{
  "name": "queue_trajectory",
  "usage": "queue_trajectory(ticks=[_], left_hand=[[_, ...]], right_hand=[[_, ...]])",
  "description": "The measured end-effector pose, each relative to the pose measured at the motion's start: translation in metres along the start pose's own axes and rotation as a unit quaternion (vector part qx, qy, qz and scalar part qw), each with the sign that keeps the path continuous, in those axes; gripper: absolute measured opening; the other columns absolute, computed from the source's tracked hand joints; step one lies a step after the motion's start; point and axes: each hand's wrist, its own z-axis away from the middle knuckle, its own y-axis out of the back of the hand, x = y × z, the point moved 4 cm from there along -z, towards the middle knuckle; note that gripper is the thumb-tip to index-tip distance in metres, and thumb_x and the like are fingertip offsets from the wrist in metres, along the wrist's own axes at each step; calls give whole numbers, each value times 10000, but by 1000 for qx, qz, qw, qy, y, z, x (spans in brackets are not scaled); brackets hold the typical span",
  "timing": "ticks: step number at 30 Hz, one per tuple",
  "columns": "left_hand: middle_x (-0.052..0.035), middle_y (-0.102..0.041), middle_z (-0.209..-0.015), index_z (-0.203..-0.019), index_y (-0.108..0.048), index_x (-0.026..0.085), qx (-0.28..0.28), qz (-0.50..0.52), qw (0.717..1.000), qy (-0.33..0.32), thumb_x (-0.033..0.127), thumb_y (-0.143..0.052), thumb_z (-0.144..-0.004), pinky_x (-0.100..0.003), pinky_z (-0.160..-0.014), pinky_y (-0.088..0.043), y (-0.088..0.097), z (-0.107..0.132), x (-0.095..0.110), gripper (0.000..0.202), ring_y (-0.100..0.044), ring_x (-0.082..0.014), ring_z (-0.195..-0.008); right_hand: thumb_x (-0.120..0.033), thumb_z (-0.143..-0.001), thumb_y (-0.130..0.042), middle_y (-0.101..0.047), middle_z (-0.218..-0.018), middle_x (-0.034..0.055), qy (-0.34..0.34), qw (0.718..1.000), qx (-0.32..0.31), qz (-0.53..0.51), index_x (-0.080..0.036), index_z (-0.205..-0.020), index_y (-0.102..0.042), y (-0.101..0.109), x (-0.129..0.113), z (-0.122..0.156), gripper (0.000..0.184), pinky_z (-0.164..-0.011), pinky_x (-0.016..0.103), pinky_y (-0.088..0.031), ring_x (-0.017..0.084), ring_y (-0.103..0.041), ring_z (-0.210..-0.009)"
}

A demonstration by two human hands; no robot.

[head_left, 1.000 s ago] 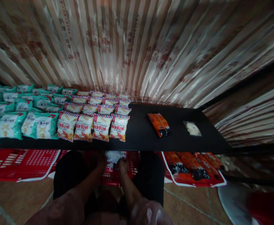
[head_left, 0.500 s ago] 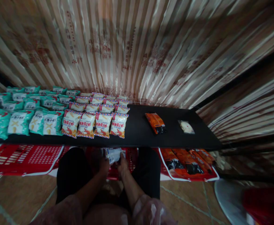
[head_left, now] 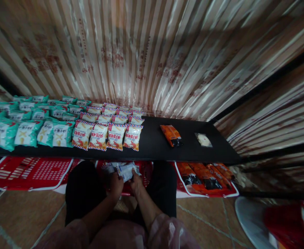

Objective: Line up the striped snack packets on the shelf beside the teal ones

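Both my hands are low between my knees, over a red basket [head_left: 144, 172] under the black shelf [head_left: 152, 147]. My left hand [head_left: 115, 181] and my right hand [head_left: 135, 178] are closed together on white snack packets [head_left: 126, 170] lifted just above the basket. On the shelf above stand rows of white-and-red shrimp snack bags [head_left: 107, 129] and teal snack bags [head_left: 29, 121] further left.
An orange packet [head_left: 170, 135] and a small clear packet [head_left: 203, 139] lie alone on the shelf's right part. A red basket [head_left: 24, 173] sits at lower left. A red tray of orange packets [head_left: 206, 178] sits at lower right. A striped curtain [head_left: 152, 55] hangs behind.
My hands have risen out of the basket with the white packets, which now show more fully. The view has shifted slightly right and down.
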Motion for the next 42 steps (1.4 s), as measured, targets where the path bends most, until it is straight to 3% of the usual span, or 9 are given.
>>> queue_trajectory(ticks=[3,6,9,14,20,26,36,42], left_hand=[[-137,-482,-1302,-1218,-463,120,82,-32,991,-104,75,-401,-773,-339,-1010,-355,8,10,4,452,-405,-225,-1256],[-119,-427,-1362,-1197,-502,137,128,-93,950,-270,66,-397,-757,-418,-1076,-282,10,23,11,457,-311,-248,-1315],[-117,-404,-1392,-1177,-533,132,103,-140,914,-365,113,-392,-799,-470,-1087,-250,8,31,12,403,-248,-268,-1345],[-118,-412,-1393,-1266,-472,139,37,-202,871,-446,144,-392,-825,-485,-1071,-268,8,40,11,448,-255,-257,-1345],[-77,-389,-1415,-1314,-427,186,13,-257,840,-478,75,-366,-828,-454,-1070,-267,10,39,8,502,-263,-234,-1344],[-78,-449,-1372,-1279,-462,190,25,-252,818,-516,133,-360,-885,-468,-1036,-320,15,35,7,411,-305,-224,-1325],[-105,-514,-1309,-1253,-492,159,5,-224,795,-564,189,-378,-872,-481,-1000,-362,24,34,10,399,-374,-260,-1277],[-100,-524,-1295,-1257,-492,183,-1,-205,792,-574,179,-366,-848,-480,-992,-372,25,32,7,428,-389,-248,-1263]], right_hand=[[-211,-751,-637,-634,-566,14,-4,1000,8,1,-154,-736,-555,2,0,2,101,-331,190,-395,157,-612,-488],[-193,-725,-660,-635,-569,14,-7,1000,5,6,-152,-745,-561,2,1,5,110,-362,208,-431,161,-616,-495],[-209,-685,-700,-644,-586,17,-6,1000,-2,15,-149,-744,-575,2,1,8,151,-387,222,-452,168,-623,-510],[-239,-655,-732,-635,-566,19,-9,1000,-7,27,-136,-695,-580,2,2,9,188,-393,215,-438,162,-615,-507],[-254,-667,-730,-620,-545,2,-12,1000,-7,23,-131,-706,-578,1,1,15,200,-354,189,-385,121,-563,-444],[-259,-640,-758,-592,-499,-34,-23,999,11,29,-146,-689,-569,0,0,24,226,-367,184,-391,101,-540,-407],[-242,-675,-734,-589,-482,-37,-31,999,13,17,-148,-681,-559,-1,-5,37,198,-364,186,-393,89,-517,-382],[-319,-666,-742,-585,-482,-35,-39,999,-2,23,-149,-693,-566,2,-4,39,246,-376,184,-394,83,-505,-386]])
